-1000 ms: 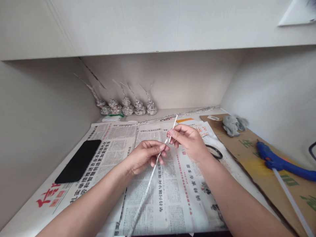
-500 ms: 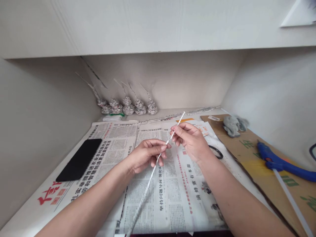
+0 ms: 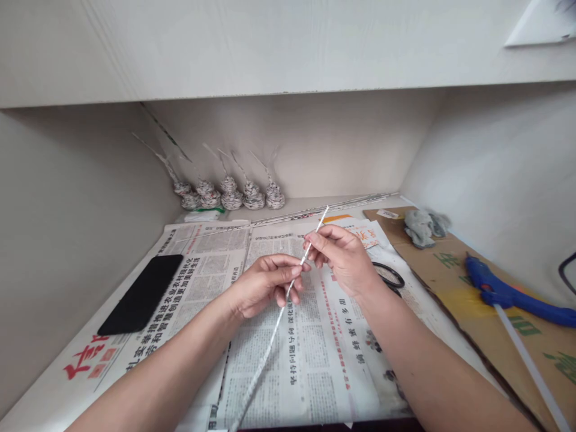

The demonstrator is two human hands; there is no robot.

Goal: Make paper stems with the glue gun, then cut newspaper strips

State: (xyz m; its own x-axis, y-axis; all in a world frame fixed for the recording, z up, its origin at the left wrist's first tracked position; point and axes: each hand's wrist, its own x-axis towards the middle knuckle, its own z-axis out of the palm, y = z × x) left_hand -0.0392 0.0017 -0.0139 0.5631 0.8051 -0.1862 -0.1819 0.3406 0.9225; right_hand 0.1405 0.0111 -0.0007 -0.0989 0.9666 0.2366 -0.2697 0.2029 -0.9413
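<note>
A long, thin rolled-paper tube [image 3: 269,354] runs from the front edge up between both hands, its pale tip pointing up and to the right. My left hand [image 3: 265,282] pinches it between thumb and fingertips around a point where it meets the thinner end piece. Just above, my right hand [image 3: 339,252] grips that upper part close to the tip, fingers closed. Both hands hover over newspaper sheets [image 3: 270,324]. Whether the tube is one piece or two joined at the fingers I cannot tell.
Several woven paper gourd shapes [image 3: 231,198] stand at the back left. More paper sticks [image 3: 315,211] lie along the back. A black phone [image 3: 141,294] rests on the left. At the right, cardboard [image 3: 443,288] bears a blue glue gun [image 3: 499,293] and grey gloves [image 3: 420,228]; black-handled scissors [image 3: 389,275] lie nearby.
My right hand has shifted slightly left and down along with the tube's tip. My left hand keeps its pinch. The whole view has shifted a little.
</note>
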